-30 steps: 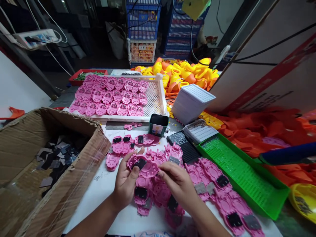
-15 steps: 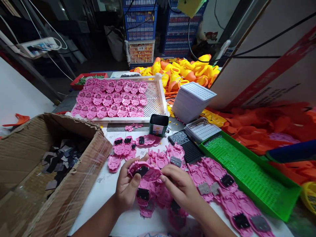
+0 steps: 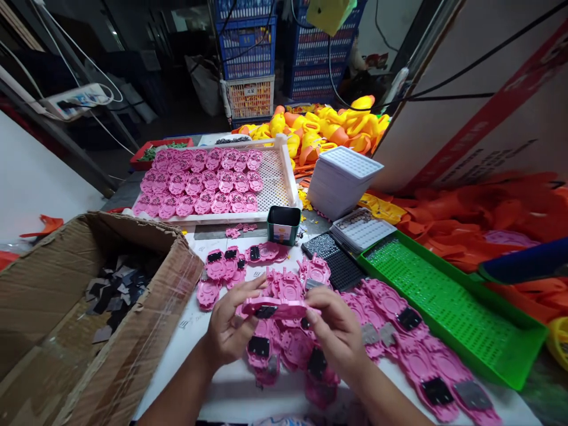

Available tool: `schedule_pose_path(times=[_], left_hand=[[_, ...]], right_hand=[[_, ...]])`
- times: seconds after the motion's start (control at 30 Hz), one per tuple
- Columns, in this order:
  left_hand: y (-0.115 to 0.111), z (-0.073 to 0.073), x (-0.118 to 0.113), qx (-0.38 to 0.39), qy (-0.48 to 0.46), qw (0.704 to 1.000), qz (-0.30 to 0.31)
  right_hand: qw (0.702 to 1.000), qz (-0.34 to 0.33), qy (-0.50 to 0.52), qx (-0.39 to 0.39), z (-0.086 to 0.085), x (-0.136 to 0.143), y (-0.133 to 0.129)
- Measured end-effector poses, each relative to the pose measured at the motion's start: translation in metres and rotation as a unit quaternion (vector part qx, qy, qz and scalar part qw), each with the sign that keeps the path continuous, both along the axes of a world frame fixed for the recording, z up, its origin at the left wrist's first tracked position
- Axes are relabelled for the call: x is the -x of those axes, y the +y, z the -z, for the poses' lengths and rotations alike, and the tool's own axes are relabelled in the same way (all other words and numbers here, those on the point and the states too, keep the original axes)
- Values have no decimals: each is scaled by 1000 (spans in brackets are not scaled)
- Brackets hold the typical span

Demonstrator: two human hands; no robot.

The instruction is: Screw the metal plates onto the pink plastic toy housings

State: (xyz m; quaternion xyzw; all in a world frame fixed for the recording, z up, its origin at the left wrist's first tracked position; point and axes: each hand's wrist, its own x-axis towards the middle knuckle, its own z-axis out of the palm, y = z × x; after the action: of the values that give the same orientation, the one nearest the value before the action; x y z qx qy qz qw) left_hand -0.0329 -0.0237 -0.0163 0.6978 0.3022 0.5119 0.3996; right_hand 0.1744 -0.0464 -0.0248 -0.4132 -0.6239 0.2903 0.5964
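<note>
A pink plastic casing [image 3: 284,309] with a black piece on it is held nearly edge-on between both hands. My left hand [image 3: 231,322] grips its left end, thumb near the black piece. At the right end, my right hand [image 3: 339,325] pinches the casing between thumb and fingers. Beneath and beyond the hands, more pink casings [image 3: 286,285] lie on the white work surface [image 3: 213,390], several bearing black or grey pieces. Another group of casings [image 3: 417,361] runs along the right side.
An open cardboard box [image 3: 177,278] with dark flat pieces stands at left. Behind are a white tray [image 3: 290,171] of pink casings and a small dark green container [image 3: 284,226]. A green basket [image 3: 448,302] and black tray [image 3: 339,260] are at right.
The held casing has tilted from showing its inner face to nearly edge-on. My right hand has shifted slightly right along with its end, and the view has turned a little.
</note>
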Motion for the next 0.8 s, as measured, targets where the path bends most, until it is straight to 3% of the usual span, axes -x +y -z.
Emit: schedule_pose_path(times=[0.07, 0.17, 0.33, 0.47, 0.57, 0.8], left_hand=[[11, -10, 6, -52, 115, 991, -51], [32, -21, 12, -17, 314, 935, -164], [77, -21, 9, 61, 490, 847, -199], [115, -11, 5, 121, 575, 780, -214], [134, -5, 4, 146, 611, 746, -223], [143, 0, 9, 151, 632, 730, -214]], right_hand=[[999, 32, 26, -4, 2, -2, 2], [997, 46, 66, 21, 2, -3, 5], [995, 17, 89, 34, 0, -2, 4], [997, 2, 72, 3, 1, -1, 3], [999, -1, 47, -20, 0, 0, 3], [999, -19, 14, -49, -11, 2, -1]])
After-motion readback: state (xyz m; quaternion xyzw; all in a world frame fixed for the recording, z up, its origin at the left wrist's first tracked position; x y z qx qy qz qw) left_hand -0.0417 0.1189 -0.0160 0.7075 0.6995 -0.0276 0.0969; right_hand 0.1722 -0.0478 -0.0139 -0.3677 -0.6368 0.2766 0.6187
